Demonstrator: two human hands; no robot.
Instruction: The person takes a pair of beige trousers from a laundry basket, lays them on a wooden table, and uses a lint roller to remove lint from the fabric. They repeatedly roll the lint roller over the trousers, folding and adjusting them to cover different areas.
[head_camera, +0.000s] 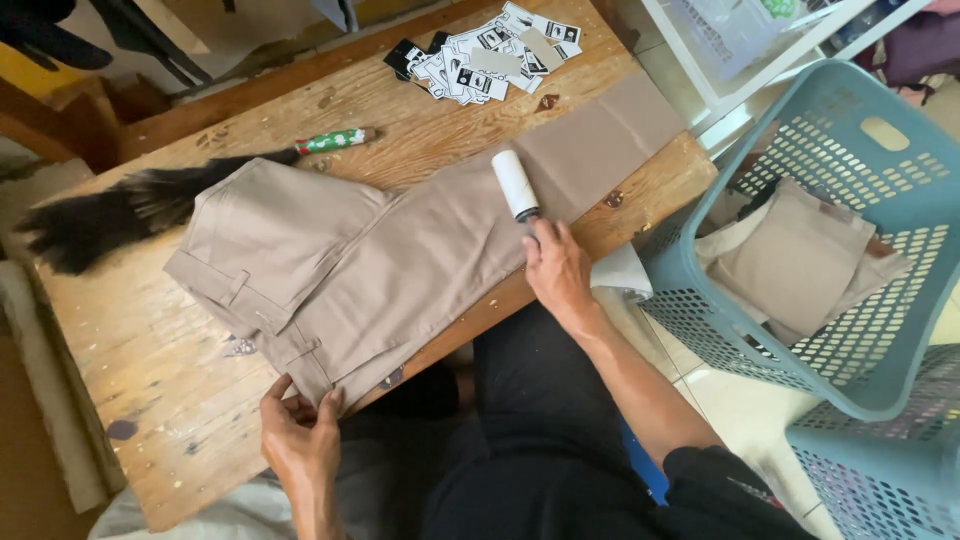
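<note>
A pair of beige trousers (400, 250) lies flat across a worn wooden table (150, 350). My right hand (556, 268) grips the handle of a white lint roller (515, 184), whose roll rests on a trouser leg. My left hand (298, 432) presses on the waistband corner at the table's near edge, fingers spread on the fabric.
A black feather duster (110, 215) with a green patterned handle (335, 140) lies at the table's far left. A heap of black-and-white paper tags (490, 55) sits at the far end. A blue-grey laundry basket (850, 330) on the right holds folded beige garments (800, 260); a second basket (880, 480) stands below it.
</note>
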